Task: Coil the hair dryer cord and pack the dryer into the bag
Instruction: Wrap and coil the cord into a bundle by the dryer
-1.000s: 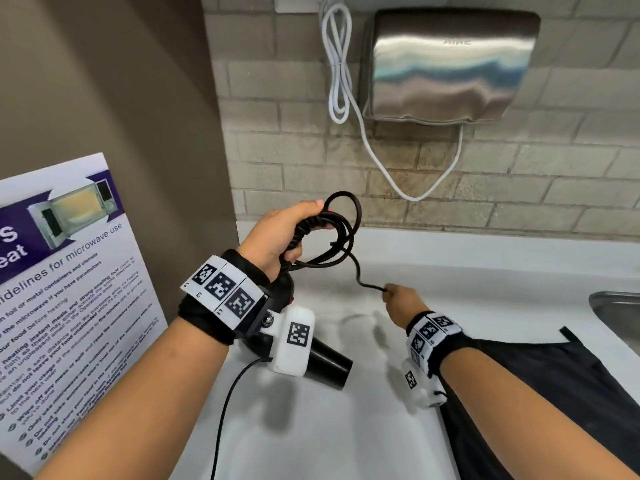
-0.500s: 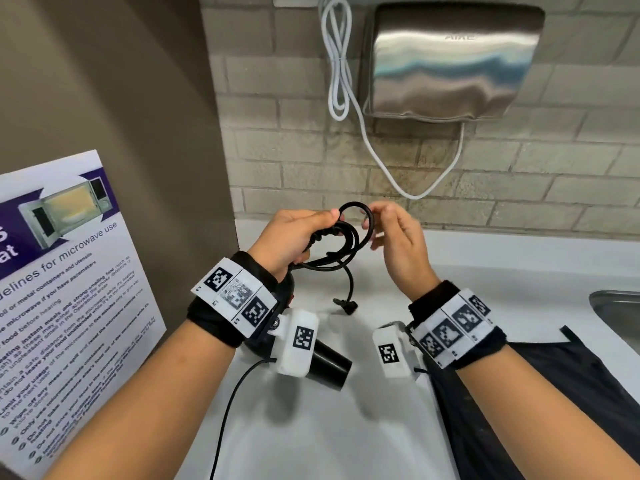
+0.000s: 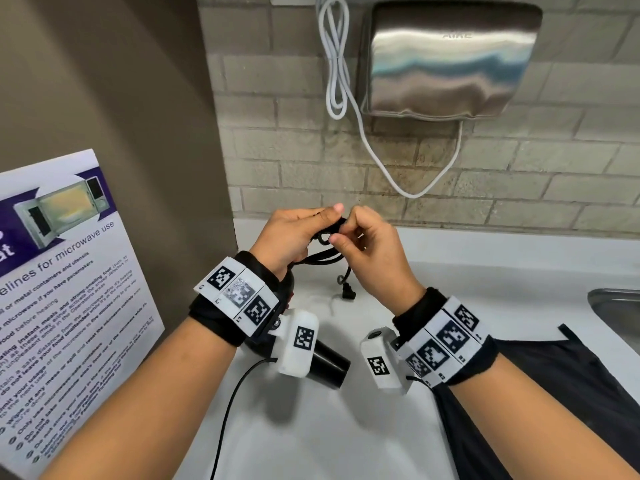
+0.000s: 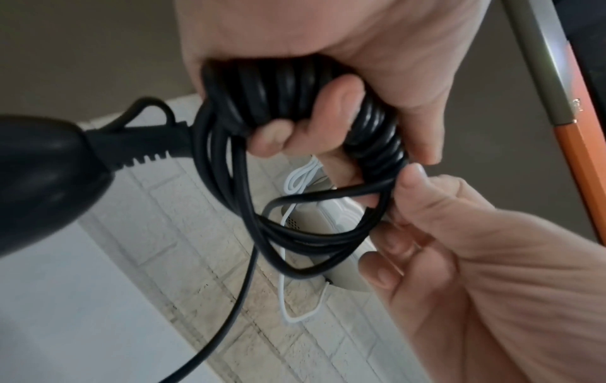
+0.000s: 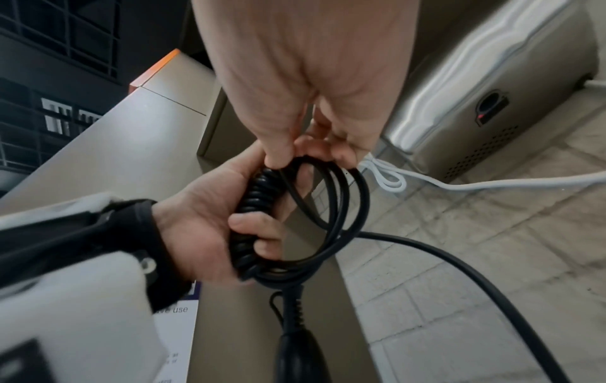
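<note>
The cord (image 4: pixel 288 233) is black, as are the hair dryer (image 3: pixel 325 365) and the bag (image 3: pixel 554 393) at the right edge of the white worktop (image 3: pixel 311 427). Both wristbands carry black-and-white square codes. The wall dryer (image 3: pixel 446 60) is brushed silver, its cable (image 3: pixel 332 64) white, the brick wall (image 3: pixel 519 174) beige-grey. The poster (image 3: pixel 69 289) is white and purple.

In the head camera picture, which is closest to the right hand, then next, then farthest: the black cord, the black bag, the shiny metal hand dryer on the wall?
1. Black hair dryer cord: pinched in the right hand, between both hands.
2. Black bag: flat on the counter, lower right, beside that forearm.
3. Shiny metal hand dryer: up on the brick wall, farthest.
</note>
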A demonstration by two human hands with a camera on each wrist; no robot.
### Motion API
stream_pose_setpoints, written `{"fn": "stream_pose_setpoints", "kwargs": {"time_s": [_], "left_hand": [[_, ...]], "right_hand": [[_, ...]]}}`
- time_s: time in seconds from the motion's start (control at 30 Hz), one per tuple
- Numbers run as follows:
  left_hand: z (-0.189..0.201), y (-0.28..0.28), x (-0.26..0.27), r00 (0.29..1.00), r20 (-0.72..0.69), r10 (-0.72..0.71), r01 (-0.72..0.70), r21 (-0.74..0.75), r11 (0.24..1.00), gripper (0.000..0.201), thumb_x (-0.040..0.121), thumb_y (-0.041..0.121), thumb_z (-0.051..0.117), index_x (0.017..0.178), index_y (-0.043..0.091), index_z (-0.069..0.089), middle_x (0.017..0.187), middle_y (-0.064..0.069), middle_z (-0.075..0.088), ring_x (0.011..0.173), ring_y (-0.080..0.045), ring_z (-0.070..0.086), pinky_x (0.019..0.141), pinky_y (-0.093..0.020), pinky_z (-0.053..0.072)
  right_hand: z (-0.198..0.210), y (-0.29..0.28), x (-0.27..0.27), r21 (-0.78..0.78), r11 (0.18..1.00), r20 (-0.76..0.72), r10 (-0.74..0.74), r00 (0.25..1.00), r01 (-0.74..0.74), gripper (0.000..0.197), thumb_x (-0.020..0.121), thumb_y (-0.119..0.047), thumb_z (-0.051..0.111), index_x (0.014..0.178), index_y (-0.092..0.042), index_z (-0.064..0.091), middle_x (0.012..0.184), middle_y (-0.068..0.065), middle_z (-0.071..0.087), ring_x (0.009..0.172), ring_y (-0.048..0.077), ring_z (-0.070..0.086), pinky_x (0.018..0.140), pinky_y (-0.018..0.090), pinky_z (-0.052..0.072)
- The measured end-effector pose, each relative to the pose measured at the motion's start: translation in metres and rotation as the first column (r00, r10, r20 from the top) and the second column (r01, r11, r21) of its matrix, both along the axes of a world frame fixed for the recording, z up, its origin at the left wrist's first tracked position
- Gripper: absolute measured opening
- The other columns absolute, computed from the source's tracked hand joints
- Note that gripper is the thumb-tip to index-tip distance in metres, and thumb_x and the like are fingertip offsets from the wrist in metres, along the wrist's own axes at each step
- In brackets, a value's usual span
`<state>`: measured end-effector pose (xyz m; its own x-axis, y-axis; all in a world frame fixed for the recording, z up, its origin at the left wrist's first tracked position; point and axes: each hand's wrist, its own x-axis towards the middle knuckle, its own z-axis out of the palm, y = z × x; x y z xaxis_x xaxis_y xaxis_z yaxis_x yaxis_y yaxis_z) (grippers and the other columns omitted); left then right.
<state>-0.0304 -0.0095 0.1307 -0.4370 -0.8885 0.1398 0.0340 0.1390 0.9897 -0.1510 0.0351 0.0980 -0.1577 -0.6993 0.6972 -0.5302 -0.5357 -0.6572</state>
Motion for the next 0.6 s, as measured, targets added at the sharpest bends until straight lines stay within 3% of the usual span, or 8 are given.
{"fn": "stream_pose_setpoints", "kwargs": {"time_s": [0.1,0.17,0.23,0.27,0.37,0.43,0.5,0.6], "left_hand": [[0.001,0.001,-0.001,1.000,-0.002,0.019,-0.019,-0.001,1.000,0.007,0.081,0.023,0.068,0.077,0.019,0.072,0.057,0.007,0.063,0.032,-0.001,0.029,0.034,-0.014,0.018],[0.003,0.002,0.000,1.000,-0.006,0.009,-0.008,0.008,1.000,0.005,0.081,0.015,0.067,0.078,0.015,0.070,0.061,0.002,0.061,0.030,-0.001,0.033,0.032,-0.012,0.021],[0.003,0.002,0.004,0.998,0.008,-0.061,0.061,0.000,0.998,0.007,0.083,0.008,0.064,0.081,0.013,0.068,0.066,-0.003,0.059,0.030,0.000,0.035,0.032,-0.011,0.022],[0.003,0.001,0.007,0.994,0.018,-0.105,0.105,-0.008,0.994,0.009,0.083,0.007,0.062,0.083,0.014,0.067,0.069,-0.006,0.057,0.031,0.000,0.034,0.032,-0.011,0.021],[0.004,-0.003,0.016,0.982,0.041,-0.184,0.186,-0.036,0.982,0.018,0.085,0.007,0.058,0.087,0.022,0.067,0.068,0.004,0.062,0.034,-0.002,0.031,0.033,-0.012,0.020],[0.006,-0.003,0.019,0.980,0.057,-0.192,0.195,-0.059,0.979,0.016,0.087,0.008,0.056,0.086,0.021,0.067,0.063,0.013,0.065,0.033,-0.002,0.033,0.033,-0.011,0.022],[0.010,-0.002,0.020,0.980,0.103,-0.170,0.181,-0.102,0.978,0.013,0.088,0.009,0.057,0.085,0.018,0.066,0.061,0.012,0.064,0.032,-0.002,0.036,0.034,-0.010,0.024],[0.012,-0.005,0.023,0.980,0.155,-0.122,0.145,-0.151,0.978,0.009,0.088,0.010,0.058,0.087,0.016,0.065,0.067,0.004,0.060,0.034,0.000,0.037,0.035,-0.009,0.024]], "right_hand": [[0.002,0.001,-0.003,-0.014,0.998,-0.048,-0.058,0.997,0.058,0.032,0.074,-0.012,0.066,0.071,-0.031,0.040,0.072,-0.012,0.043,0.067,0.002,0.041,0.065,0.016,0.036],[0.002,0.001,-0.008,0.046,0.995,-0.104,-0.087,0.991,0.093,0.032,0.073,-0.023,0.069,0.092,-0.032,0.044,0.089,-0.018,0.048,0.084,0.000,0.045,0.077,0.017,0.038],[0.002,-0.002,-0.017,0.191,0.982,-0.158,0.036,0.987,-0.005,0.045,0.073,-0.037,0.065,0.114,-0.034,0.046,0.109,-0.016,0.053,0.105,0.003,0.048,0.093,0.019,0.037],[0.000,-0.005,-0.020,0.280,0.954,-0.136,0.150,0.979,-0.107,0.043,0.075,-0.040,0.062,0.115,-0.032,0.050,0.112,-0.010,0.057,0.108,0.008,0.051,0.095,0.024,0.040],[-0.011,-0.013,-0.019,0.413,0.852,0.029,0.340,0.940,-0.321,0.016,0.081,-0.034,0.056,0.088,-0.020,0.060,0.087,0.008,0.063,0.087,0.015,0.059,0.082,0.030,0.048],[-0.018,-0.014,-0.017,0.412,0.855,0.044,0.327,0.944,-0.316,0.008,0.082,-0.028,0.052,0.078,-0.021,0.054,0.075,-0.002,0.055,0.072,0.003,0.053,0.072,0.020,0.044],[-0.020,-0.016,-0.018,0.401,0.853,0.054,0.342,0.938,-0.334,0.004,0.081,-0.020,0.049,0.082,-0.022,0.053,0.078,-0.009,0.052,0.071,-0.004,0.050,0.073,0.016,0.041],[-0.015,-0.016,-0.029,0.360,0.882,0.077,0.296,0.952,-0.303,0.020,0.072,-0.010,0.043,0.086,-0.016,0.056,0.083,-0.005,0.053,0.076,-0.008,0.050,0.077,0.013,0.037]]}}
